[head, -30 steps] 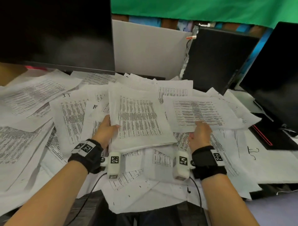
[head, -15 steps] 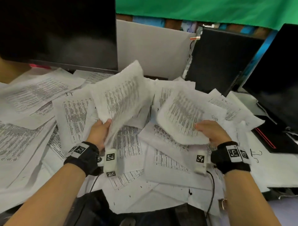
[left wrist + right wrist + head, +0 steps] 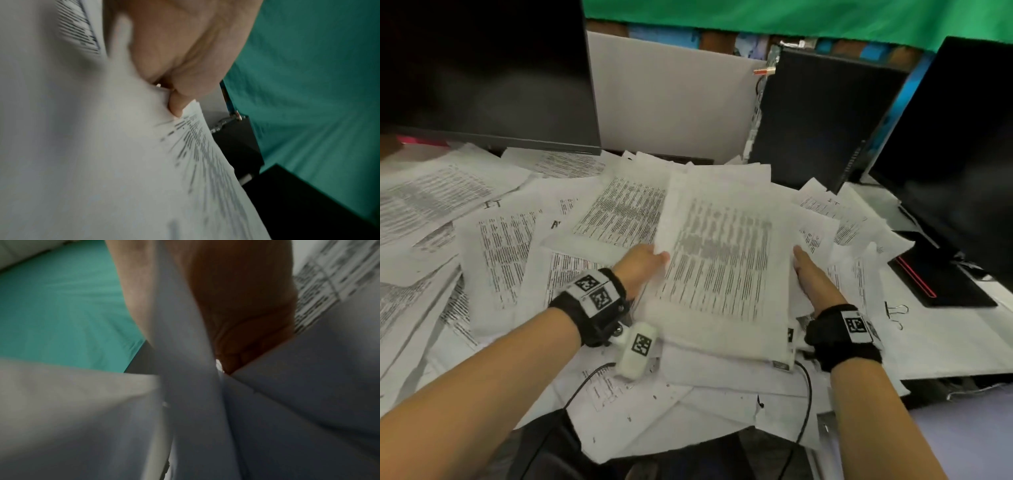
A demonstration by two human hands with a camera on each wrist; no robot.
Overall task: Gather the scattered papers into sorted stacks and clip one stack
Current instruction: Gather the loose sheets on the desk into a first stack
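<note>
Left hand [image 3: 642, 265] pinches the stack's left edge, thumb on top; right hand [image 3: 813, 277] lies along its right edge, and I cannot tell whether its fingers curl under; the stack [image 3: 719, 267] sits centre frame over loose papers [image 3: 503, 246]; gripped only at its edges, sheets could slip out and remix; counted: one stack, one binder clip [image 3: 895, 313] at right, two hands, and loose sheets beyond counting.

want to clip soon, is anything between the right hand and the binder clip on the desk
Nothing visible does. The binder clip lies uncovered on flat sheets just right of the right hand, which grips the stack.
</note>
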